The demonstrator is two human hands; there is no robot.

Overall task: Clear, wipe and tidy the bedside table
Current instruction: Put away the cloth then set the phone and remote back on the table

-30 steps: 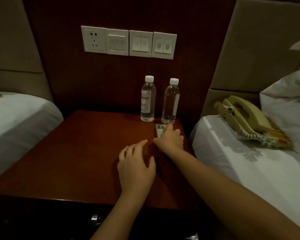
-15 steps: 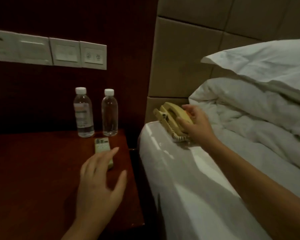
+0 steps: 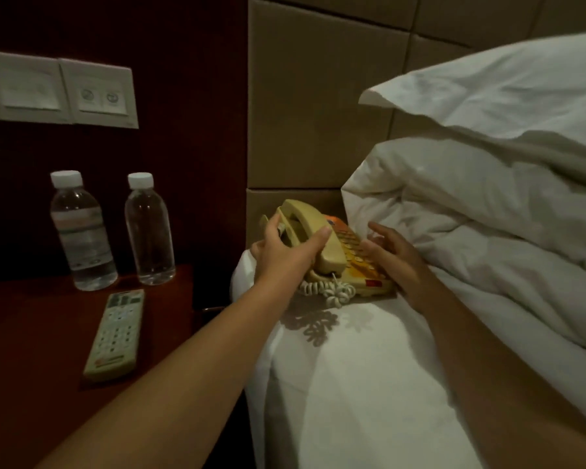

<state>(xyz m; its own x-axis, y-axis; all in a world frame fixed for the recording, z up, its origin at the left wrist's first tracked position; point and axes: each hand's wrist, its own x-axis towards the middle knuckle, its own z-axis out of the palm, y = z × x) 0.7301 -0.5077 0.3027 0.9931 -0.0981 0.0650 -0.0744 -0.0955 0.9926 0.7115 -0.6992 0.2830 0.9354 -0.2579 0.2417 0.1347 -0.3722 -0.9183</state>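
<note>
Here the telephone (image 3: 332,255) lies on the bed (image 3: 352,384), right of the table (image 3: 31,333). The left hand (image 3: 285,252) grips its handset; the right hand (image 3: 393,255), fingers spread, touches its keypad side. Left of the telephone, a remote (image 3: 115,333) and two bottles (image 3: 115,228) stand on the table.

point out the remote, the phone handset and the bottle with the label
remote (image 3: 114,334), head view, middle of its button face
phone handset (image 3: 313,228), head view, top of its long back
labelled bottle (image 3: 82,231), head view, on the label band
</note>
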